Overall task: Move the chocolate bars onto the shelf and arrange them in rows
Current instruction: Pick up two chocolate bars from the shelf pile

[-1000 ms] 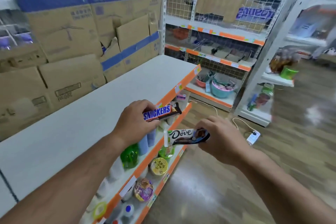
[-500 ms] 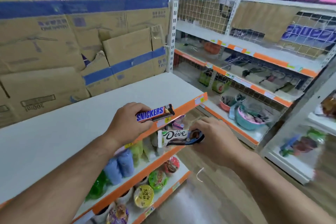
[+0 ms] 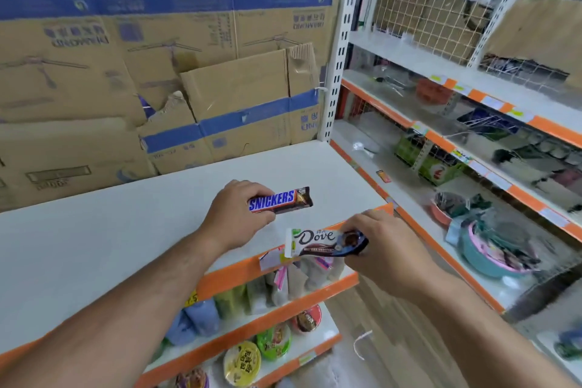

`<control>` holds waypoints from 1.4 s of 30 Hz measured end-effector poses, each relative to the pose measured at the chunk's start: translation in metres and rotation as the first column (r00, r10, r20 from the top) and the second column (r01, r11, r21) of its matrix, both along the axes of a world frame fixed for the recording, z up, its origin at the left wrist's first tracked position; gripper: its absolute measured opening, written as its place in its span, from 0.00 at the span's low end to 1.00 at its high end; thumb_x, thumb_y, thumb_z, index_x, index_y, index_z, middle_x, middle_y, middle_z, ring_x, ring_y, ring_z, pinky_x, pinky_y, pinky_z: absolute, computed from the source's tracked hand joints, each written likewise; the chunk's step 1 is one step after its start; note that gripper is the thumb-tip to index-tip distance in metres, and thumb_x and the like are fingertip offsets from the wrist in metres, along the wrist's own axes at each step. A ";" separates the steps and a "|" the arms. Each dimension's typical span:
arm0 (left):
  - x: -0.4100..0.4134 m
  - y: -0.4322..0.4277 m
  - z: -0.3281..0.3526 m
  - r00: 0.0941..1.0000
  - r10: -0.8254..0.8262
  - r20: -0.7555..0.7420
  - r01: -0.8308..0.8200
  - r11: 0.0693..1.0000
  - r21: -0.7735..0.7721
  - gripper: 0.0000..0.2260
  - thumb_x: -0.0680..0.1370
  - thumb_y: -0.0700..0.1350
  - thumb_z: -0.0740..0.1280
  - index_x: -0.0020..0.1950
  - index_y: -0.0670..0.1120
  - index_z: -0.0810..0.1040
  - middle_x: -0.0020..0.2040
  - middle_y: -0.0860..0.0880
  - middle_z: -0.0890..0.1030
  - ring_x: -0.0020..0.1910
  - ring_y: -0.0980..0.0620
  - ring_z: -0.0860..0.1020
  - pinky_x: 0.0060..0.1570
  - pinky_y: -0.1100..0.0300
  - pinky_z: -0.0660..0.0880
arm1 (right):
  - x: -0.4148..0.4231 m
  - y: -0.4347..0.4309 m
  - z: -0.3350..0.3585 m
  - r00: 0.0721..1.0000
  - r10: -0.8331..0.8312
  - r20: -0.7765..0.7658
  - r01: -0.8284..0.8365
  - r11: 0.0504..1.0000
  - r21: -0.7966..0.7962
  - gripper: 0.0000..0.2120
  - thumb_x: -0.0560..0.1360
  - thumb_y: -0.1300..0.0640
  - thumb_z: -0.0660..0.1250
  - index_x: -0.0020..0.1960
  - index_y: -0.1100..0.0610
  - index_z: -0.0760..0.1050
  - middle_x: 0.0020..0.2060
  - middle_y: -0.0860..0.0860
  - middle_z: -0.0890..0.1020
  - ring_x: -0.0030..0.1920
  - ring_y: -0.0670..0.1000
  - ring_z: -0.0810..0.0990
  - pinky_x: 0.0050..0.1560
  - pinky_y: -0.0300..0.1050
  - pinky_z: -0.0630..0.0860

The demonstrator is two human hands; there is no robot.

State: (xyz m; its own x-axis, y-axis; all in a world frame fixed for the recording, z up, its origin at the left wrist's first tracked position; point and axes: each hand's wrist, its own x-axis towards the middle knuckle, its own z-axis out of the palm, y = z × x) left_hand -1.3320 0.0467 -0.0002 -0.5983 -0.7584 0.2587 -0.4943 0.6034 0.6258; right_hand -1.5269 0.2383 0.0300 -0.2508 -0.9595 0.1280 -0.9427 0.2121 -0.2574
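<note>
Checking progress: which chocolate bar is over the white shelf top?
The Snickers bar, in the left hand; the Dove bar, in the right hand, overlaps the orange edge.

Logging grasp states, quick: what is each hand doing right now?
Left hand: grips the Snickers bar over the white shelf top.
Right hand: pinches the Dove bar by its end.

The Snickers bar (image 3: 280, 200) (brown wrapper, blue lettering on a white band) sits roughly level over the white top shelf (image 3: 126, 246), its left end gripped in the left hand (image 3: 236, 214) and its right end sticking out free. The Dove bar (image 3: 324, 242), white and brown with a dark blue right end, is pinched at that end by the right hand (image 3: 384, 249), over the shelf's orange front edge.
</note>
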 end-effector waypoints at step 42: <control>-0.087 -0.059 -0.092 0.863 0.452 0.228 -0.398 0.884 -0.245 0.17 0.72 0.59 0.63 0.57 0.55 0.81 0.57 0.57 0.79 0.59 0.51 0.73 0.57 0.49 0.74 | -0.202 -0.292 -0.063 0.898 0.384 0.212 -0.417 0.899 0.136 0.12 0.64 0.53 0.69 0.47 0.47 0.77 0.43 0.46 0.80 0.45 0.50 0.78 0.43 0.46 0.76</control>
State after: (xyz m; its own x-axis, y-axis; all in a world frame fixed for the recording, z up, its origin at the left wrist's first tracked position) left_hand -1.4188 -0.0120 -0.0921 -0.2948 -0.9095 0.2933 -0.8619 0.3856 0.3294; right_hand -1.7287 -0.0534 -0.0326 0.1567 -0.9858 -0.0597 -0.8997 -0.1176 -0.4203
